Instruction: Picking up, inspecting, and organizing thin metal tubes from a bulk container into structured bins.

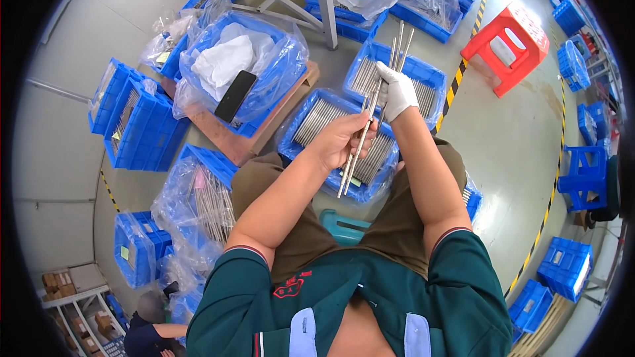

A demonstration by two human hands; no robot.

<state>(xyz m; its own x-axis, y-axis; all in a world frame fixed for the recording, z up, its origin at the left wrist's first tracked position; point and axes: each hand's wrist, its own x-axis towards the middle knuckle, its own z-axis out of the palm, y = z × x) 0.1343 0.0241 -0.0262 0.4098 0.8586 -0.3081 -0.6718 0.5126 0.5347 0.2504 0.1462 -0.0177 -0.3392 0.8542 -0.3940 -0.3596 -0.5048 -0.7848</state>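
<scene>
My bare left hand (344,140) is closed around the lower part of several thin metal rods (371,109). In a white glove, my right hand (397,90) grips the same rods higher up. They slant from lower left to upper right, their far ends fanned apart. Beneath my hands, between my knees, sits a blue plastic-lined crate (286,137) filled with similar rods laid side by side. Just beyond it stands a second blue crate (433,74) of rods, partly hidden by my right hand.
At left, a bag-lined blue crate (281,69) on a pallet (228,139) carries white cloth and a black phone (235,96). A red stool (506,49) stands beyond the striped floor tape at right. A metal table leg (324,6) rises ahead. Another person (149,327) is at lower left.
</scene>
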